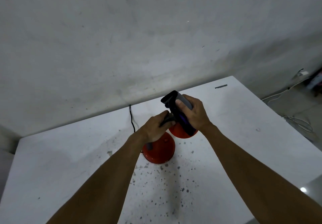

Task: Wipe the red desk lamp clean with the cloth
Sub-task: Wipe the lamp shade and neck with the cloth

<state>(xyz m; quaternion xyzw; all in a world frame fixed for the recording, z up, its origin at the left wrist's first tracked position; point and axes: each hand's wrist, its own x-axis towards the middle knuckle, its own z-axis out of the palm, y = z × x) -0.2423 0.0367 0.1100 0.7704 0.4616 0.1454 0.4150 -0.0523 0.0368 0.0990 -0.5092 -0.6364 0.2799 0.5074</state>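
Red lamp [159, 151] mid-table [244, 136], cloth [177, 113] atop.

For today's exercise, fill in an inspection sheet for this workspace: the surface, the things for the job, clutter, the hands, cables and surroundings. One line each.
Surface: white table, speckled with dark spots near the front.
Job's things: red desk lamp stands on the table, its round base visible and its red shade under the hands; dark cloth lies draped over the shade.
Clutter: a small dark strip near the far edge.
Hands: left hand grips the lamp's dark neck; right hand presses the cloth on the shade.
Cables: black cord runs over the far edge; white cables on the floor at right.
Surroundings: bare grey wall.
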